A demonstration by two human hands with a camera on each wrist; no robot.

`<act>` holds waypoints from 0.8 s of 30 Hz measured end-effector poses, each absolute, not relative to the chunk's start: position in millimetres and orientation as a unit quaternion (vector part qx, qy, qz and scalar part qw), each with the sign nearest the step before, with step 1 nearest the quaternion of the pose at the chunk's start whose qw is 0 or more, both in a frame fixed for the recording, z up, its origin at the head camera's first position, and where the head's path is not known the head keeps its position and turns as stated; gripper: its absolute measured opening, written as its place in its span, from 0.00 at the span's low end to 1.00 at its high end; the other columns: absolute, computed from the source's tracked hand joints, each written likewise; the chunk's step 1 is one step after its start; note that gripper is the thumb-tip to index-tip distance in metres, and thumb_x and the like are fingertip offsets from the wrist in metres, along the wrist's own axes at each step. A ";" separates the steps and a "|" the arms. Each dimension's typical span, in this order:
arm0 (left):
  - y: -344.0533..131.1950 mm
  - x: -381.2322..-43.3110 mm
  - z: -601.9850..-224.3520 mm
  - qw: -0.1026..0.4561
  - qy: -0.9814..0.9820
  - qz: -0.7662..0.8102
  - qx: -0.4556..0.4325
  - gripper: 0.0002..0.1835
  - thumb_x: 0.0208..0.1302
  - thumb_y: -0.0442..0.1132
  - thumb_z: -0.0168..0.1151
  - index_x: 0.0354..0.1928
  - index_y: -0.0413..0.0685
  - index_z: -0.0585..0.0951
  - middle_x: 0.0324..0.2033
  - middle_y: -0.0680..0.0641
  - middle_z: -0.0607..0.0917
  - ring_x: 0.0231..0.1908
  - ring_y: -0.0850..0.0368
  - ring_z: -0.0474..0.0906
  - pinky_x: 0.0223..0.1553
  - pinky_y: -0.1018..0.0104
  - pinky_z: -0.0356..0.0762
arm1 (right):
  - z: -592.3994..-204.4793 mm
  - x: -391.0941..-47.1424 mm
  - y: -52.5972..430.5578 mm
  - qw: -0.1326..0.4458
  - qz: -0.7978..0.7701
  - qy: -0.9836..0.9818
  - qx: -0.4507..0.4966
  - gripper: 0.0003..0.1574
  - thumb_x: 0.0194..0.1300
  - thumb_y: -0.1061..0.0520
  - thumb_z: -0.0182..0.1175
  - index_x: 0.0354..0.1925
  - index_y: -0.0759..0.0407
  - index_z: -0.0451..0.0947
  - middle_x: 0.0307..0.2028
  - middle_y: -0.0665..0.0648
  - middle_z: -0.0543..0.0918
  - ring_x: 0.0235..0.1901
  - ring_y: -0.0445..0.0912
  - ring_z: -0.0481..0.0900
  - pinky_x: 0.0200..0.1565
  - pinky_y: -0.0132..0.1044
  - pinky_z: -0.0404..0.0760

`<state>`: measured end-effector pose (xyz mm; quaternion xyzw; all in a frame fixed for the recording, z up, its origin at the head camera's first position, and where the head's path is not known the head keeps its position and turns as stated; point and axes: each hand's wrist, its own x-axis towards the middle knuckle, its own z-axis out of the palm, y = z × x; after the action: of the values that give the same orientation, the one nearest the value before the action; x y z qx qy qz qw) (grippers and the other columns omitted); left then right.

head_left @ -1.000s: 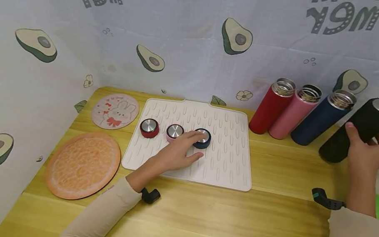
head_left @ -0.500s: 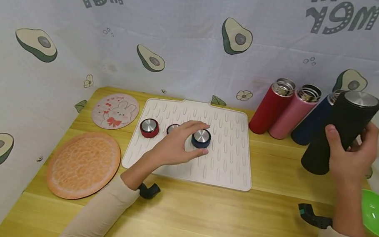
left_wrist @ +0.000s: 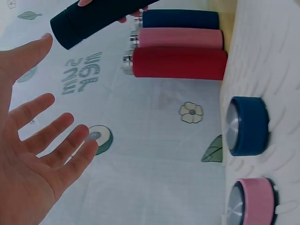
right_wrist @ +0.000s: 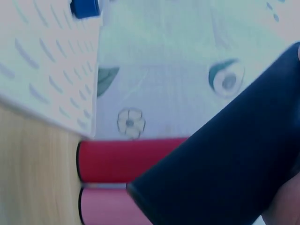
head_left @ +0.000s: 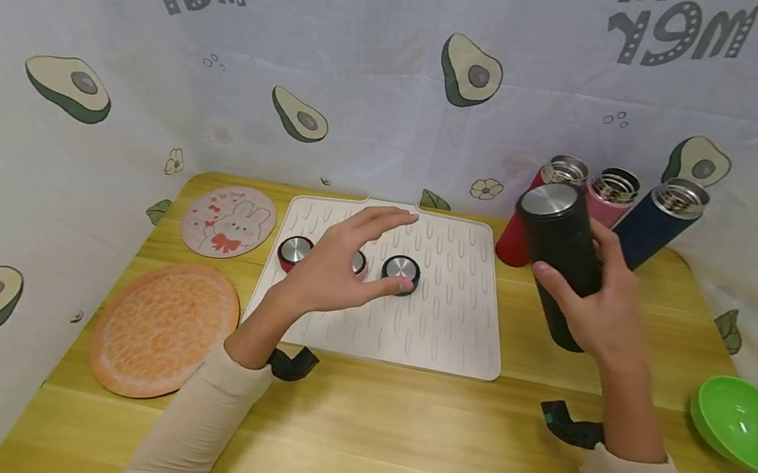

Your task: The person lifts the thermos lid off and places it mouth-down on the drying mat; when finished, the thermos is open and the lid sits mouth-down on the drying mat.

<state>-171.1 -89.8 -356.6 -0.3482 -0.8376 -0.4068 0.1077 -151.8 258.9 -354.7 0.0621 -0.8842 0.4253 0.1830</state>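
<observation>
My right hand [head_left: 605,310] grips a black thermos bottle [head_left: 563,248] around its body. The bottle is held up off the table, its capped steel-topped end tilted to the left. My left hand [head_left: 337,259] hovers over the white mat, fingers spread and thumb apart, holding nothing. In the left wrist view its palm [left_wrist: 33,159] shows bare, with the thumb close to the black bottle's cap end. On the mat below stand a blue lid [head_left: 401,274], a pink lid [left_wrist: 255,201] and a red lid [head_left: 294,252], the pink one partly hidden by my left hand.
Behind the black bottle stand lidless red [head_left: 515,239], pink [head_left: 610,199] and blue [head_left: 659,222] bottles. A green bowl [head_left: 749,424] sits at the right. A rabbit coaster [head_left: 229,223] and an orange round mat [head_left: 168,330] lie left of the white mat [head_left: 454,326].
My right hand has lifted the black bottle from the far right and carried it left, in front of the other bottles. My left hand has risen off the blue lid and spread its fingers.
</observation>
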 end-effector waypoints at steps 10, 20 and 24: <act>-90.8 -158.1 -343.2 0.119 -0.791 -0.457 -0.389 0.40 0.61 0.47 0.77 0.74 0.59 0.71 0.72 0.55 0.72 0.71 0.60 0.69 0.65 0.58 0.79 | -353.5 -144.8 207.4 0.145 0.345 -0.905 0.204 0.48 0.55 0.46 0.76 0.72 0.43 0.70 0.59 0.58 0.84 0.50 0.54 0.81 0.46 0.55 0.82; -92.7 -157.5 -342.2 0.122 -0.783 -0.425 -0.437 0.36 0.62 0.46 0.76 0.72 0.56 0.75 0.71 0.51 0.73 0.65 0.59 0.74 0.58 0.62 0.80 | -353.6 -144.6 176.7 0.134 0.264 -0.914 0.278 0.48 0.53 0.33 0.76 0.69 0.40 0.74 0.54 0.50 0.85 0.42 0.45 0.81 0.39 0.43 0.82; -97.2 -159.4 -344.9 0.103 -0.777 -0.428 -0.450 0.30 0.63 0.44 0.75 0.67 0.55 0.79 0.68 0.49 0.76 0.47 0.61 0.78 0.36 0.69 0.78 | -354.7 -144.0 173.1 0.107 0.255 -0.920 0.277 0.49 0.54 0.30 0.73 0.71 0.37 0.71 0.57 0.51 0.84 0.44 0.47 0.81 0.39 0.43 0.83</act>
<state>-159.4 -97.2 -344.9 -0.4502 -0.7769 -0.4279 0.1034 -144.0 173.1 -354.7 0.2768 -0.9202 0.2550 0.1074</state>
